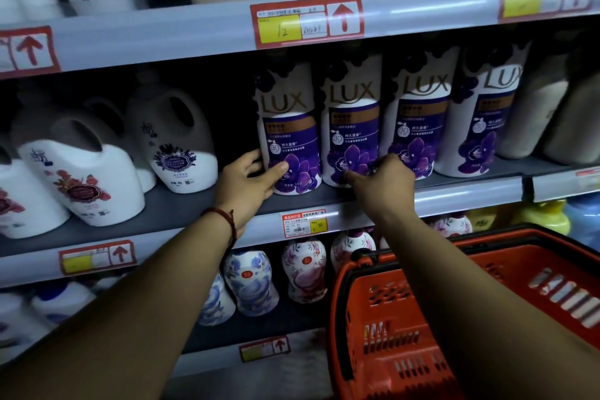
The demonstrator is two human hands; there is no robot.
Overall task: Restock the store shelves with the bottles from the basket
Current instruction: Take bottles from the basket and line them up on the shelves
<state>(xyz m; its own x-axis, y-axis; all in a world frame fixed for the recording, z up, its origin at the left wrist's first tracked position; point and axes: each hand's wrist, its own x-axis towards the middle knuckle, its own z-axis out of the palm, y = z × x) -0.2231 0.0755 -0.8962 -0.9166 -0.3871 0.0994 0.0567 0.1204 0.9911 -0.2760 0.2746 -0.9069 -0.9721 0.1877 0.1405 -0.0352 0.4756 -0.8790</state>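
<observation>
Item: your two arms, as you are wearing them now.
You are wearing one dark red braided cord bracelet (224, 216) around the wrist of your left hand (246, 178), with a loose strand trailing off it. Your right hand (383, 185) and both forearms are showing bare down to the lower edge of the view.

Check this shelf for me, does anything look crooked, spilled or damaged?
Nothing stands out. The four LUX bottles stand upright, labels forward, no spill. Only a dark gap separates the leftmost LUX bottle from the white jugs.
</observation>
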